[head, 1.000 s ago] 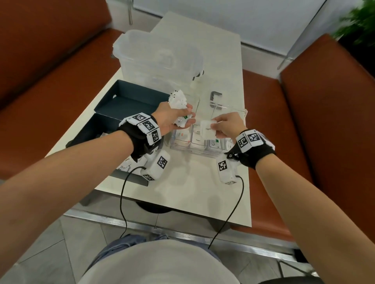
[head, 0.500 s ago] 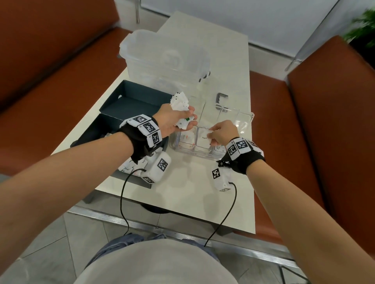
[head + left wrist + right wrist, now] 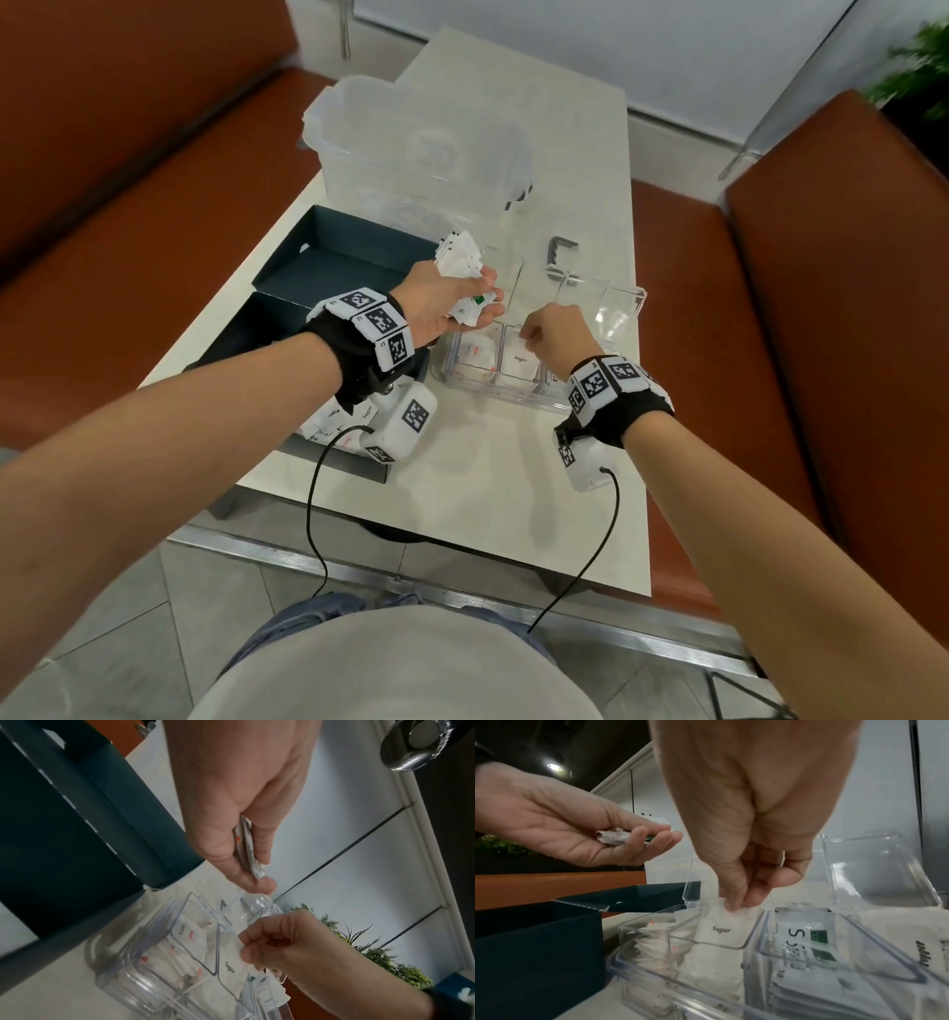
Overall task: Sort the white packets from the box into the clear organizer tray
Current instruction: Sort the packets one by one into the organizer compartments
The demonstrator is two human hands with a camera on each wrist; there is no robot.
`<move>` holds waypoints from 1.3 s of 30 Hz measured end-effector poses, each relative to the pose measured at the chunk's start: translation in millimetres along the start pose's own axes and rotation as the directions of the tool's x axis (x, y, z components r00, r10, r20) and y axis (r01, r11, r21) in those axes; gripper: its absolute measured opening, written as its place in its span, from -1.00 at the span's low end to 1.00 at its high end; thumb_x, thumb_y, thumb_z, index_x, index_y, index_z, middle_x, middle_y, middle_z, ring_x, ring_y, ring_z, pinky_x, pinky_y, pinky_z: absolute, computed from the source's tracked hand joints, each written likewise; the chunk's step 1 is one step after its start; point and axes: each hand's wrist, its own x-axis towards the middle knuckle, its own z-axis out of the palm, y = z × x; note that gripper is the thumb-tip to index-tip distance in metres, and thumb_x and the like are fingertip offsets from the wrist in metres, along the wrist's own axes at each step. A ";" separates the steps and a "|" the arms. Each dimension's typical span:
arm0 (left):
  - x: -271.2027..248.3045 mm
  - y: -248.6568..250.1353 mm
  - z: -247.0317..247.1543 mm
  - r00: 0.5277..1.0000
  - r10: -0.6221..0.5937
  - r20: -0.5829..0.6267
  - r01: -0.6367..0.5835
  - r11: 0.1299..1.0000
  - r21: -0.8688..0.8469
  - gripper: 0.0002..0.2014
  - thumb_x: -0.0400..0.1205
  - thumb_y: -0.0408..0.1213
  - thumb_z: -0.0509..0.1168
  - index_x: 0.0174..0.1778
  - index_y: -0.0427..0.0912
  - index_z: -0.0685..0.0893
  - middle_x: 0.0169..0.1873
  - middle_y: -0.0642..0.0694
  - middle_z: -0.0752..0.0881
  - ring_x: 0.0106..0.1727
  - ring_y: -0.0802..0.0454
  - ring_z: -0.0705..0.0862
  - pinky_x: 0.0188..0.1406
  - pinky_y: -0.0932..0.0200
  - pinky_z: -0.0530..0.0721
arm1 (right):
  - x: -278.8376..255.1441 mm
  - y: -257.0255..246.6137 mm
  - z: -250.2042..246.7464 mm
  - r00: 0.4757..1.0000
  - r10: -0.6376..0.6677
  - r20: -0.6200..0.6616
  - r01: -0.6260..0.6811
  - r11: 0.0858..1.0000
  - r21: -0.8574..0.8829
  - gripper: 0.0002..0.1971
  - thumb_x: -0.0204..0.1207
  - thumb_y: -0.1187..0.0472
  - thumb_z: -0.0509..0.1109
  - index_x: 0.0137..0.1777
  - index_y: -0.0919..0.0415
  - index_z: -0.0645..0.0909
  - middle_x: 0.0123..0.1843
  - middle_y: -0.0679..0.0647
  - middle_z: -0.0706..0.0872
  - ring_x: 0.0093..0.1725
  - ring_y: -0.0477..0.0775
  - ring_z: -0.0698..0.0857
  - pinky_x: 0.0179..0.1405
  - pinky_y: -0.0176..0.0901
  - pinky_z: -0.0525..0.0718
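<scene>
Now the right hand (image 3: pixel 746 850) pinches a sugar packet (image 3: pixel 721 931) by its top edge, standing it in the second slot from the left of the clear tray (image 3: pixel 518 398). Just left of the tray, the left hand (image 3: pixel 436 303) grips a bunch of packets (image 3: pixel 459 257) above the dark box (image 3: pixel 308 288).

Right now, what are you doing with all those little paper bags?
A person is sorting packets at a table. The right hand pinches a sugar packet by its top edge and has it standing in a middle section of the clear tray. The left hand holds a bunch of packets just above the tray. More packets lie in the dark box beside it.
</scene>
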 end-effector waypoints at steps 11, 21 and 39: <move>1.9 -2.4 -1.0 1.000 -0.003 -0.012 0.004 1.000 0.018 -0.87 0.63 -0.48 0.34 0.07 -0.33 0.61 -0.08 -0.27 0.69 -0.17 -0.10 0.75 -0.22 0.15 0.79 | -7.0 0.7 7.6 0.988 -0.104 -0.115 0.096 0.993 -0.074 -0.77 0.51 0.51 0.31 0.01 0.27 0.74 0.00 0.18 0.71 -0.04 0.25 0.69 0.07 0.05 0.65; 4.7 -1.9 1.5 0.993 -0.115 0.025 0.117 0.982 -0.146 -0.73 0.71 -0.18 0.27 0.19 -0.32 0.58 -0.03 -0.33 0.74 -0.08 -0.11 0.77 -0.18 0.13 0.78 | -16.7 -1.8 15.3 0.998 -0.054 0.025 0.058 0.980 -0.189 -0.81 0.55 0.16 0.43 0.13 -0.04 0.73 0.05 -0.04 0.79 0.20 0.13 0.62 0.25 0.07 0.36; 27.8 -17.1 41.9 0.999 -0.001 0.045 0.001 1.000 -0.002 -0.86 0.67 -0.50 0.29 0.06 -0.23 0.67 -0.09 -0.17 0.75 -0.13 -0.04 0.77 -0.21 0.06 0.82 | -32.9 25.4 -56.3 0.967 0.244 -0.072 -0.086 0.580 0.810 -0.93 0.48 0.29 0.52 -0.07 0.18 0.70 -0.26 0.05 0.78 -0.38 -0.13 0.71 -0.41 -0.36 0.63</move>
